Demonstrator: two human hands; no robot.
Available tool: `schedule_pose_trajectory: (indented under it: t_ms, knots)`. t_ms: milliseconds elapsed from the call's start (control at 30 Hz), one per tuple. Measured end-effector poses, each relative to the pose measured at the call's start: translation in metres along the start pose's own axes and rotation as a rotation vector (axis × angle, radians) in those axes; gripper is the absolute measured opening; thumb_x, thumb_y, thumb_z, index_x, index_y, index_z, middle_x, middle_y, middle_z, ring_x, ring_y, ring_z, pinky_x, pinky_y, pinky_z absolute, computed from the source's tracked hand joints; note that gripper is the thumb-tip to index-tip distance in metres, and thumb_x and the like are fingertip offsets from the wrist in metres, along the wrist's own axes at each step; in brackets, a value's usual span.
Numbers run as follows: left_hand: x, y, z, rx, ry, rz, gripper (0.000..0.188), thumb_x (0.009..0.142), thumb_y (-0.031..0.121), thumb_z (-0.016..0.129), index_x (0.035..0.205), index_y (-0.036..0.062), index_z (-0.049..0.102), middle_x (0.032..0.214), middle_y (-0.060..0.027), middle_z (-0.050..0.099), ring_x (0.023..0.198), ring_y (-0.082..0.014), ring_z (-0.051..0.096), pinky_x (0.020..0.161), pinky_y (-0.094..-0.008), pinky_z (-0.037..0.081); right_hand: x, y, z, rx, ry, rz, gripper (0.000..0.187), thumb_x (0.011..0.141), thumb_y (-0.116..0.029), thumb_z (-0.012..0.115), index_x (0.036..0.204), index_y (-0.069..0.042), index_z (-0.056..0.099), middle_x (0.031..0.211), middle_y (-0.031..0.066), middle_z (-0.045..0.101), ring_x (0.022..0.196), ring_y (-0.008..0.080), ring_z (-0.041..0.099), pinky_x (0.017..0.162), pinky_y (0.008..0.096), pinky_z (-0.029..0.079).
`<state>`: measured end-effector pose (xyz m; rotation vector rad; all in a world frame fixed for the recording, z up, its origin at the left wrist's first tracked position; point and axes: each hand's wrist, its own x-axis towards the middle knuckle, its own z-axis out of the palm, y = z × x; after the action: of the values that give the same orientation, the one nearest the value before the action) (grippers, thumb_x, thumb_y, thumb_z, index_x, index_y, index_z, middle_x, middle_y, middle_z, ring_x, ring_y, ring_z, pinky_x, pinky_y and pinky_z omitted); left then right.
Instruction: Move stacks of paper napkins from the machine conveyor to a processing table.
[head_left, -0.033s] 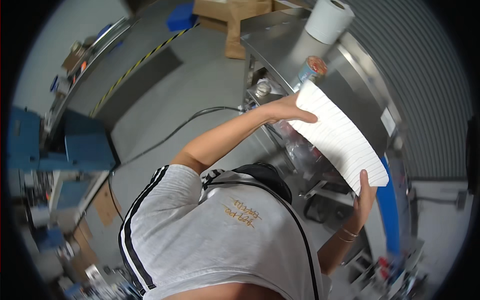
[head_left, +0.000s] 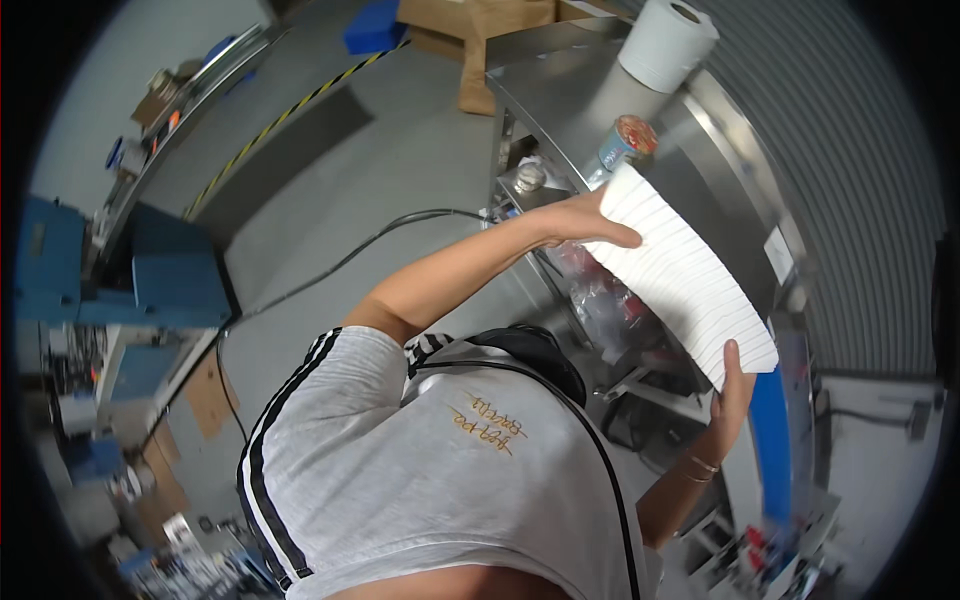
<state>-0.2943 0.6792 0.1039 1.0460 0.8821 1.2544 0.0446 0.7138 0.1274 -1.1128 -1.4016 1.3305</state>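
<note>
A long white piece with evenly spaced ridges across it [head_left: 685,275] is held up in front of the steel table [head_left: 560,75], bowed in a gentle curve. Its exact kind I cannot make out. My left hand [head_left: 590,220] grips the upper end, thumb lying on the white face and fingers hidden behind. At the lower right end, my right hand [head_left: 735,388] pinches the edge, its thumb in front and the other fingers mostly out of sight. Just beyond the upper end, a round tub with a blue side and reddish top [head_left: 628,140] stands on the table.
A white paper roll [head_left: 668,45] stands at the table's far end. Under the tabletop are clear plastic bags [head_left: 605,310]. A black cable [head_left: 380,232] crosses the floor at left, near blue machine housings [head_left: 175,265]. Cardboard boxes [head_left: 480,30] sit at the back.
The whole view has shifted slightly, the background moving a little to the right at the top. Both hands keep the same hold on the white ridged piece.
</note>
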Motion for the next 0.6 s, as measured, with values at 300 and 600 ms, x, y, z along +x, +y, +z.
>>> schedule_pose_trajectory:
  t_ms: [300, 600]
  knots:
    - [0.121, -0.049, -0.040, 0.269, 0.173, -0.483, 0.087, 0.084, 0.055, 0.059, 0.147, 0.0058, 0.025, 0.149, -0.0148, 0.030, 0.139, -0.0261, 0.025, 0.112, -0.0417, 0.021, 0.220, 0.050, -0.075, -0.641, -0.684, -0.379, 0.058, 0.096, -0.036, 0.053, 0.139, 0.002, 0.041, 0.137, 0.0137, 0.047, 0.125, 0.0198, 0.045, 0.106, 0.0299, 0.028]
    - [0.120, -0.002, -0.042, 0.687, -0.113, -0.834, 0.097, 0.077, 0.082, 0.040, 0.136, 0.0063, 0.046, 0.111, -0.0099, 0.058, 0.082, -0.0160, 0.055, 0.064, -0.0326, 0.047, 0.342, 0.051, -0.028, -0.655, -0.496, 0.274, 0.074, 0.089, -0.050, 0.060, 0.129, 0.010, 0.046, 0.127, 0.0167, 0.056, 0.116, 0.0225, 0.053, 0.098, 0.0312, 0.039]
